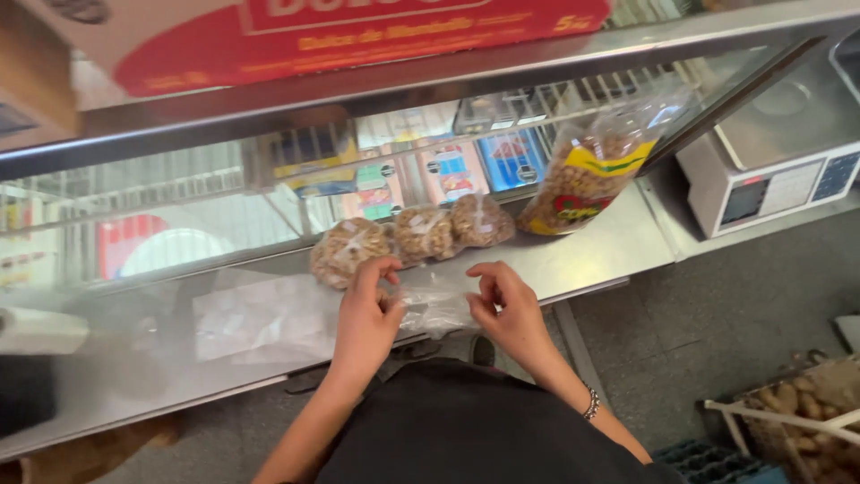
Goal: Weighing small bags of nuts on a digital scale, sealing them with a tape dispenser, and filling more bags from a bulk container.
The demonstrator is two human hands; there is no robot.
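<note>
We hold a clear plastic bag [434,305] between our two hands at the centre of the steel counter [609,246], its thin film stretched flat just above the near edge. Our left hand [369,314] pinches the bag's left margin with thumb and fingers closed on the film, and our right hand [503,305], a beaded bracelet [591,402] on its wrist, pinches the opposite margin the same way; gripping it from both sides looks to us like a way to keep the limp plastic spread and its mouth findable. At eleven o'clock from the bag, just beyond our left fingertips, three small filled bags of peanuts [412,237] lie in a row touching one another, set back, it seems, so that the working spot stays free. At one o'clock a large sack of peanuts [587,175] with a yellow and red label leans tilted against the glass front of the display case [224,206]. At nine o'clock a flat pile of spare clear bags [260,318] lies within easy reach. Farther off at two o'clock a white electronic scale [775,175] stands on a lower ledge, and at four o'clock, down on the floor, a wire basket of potatoes [802,412] sits well apart.
</note>
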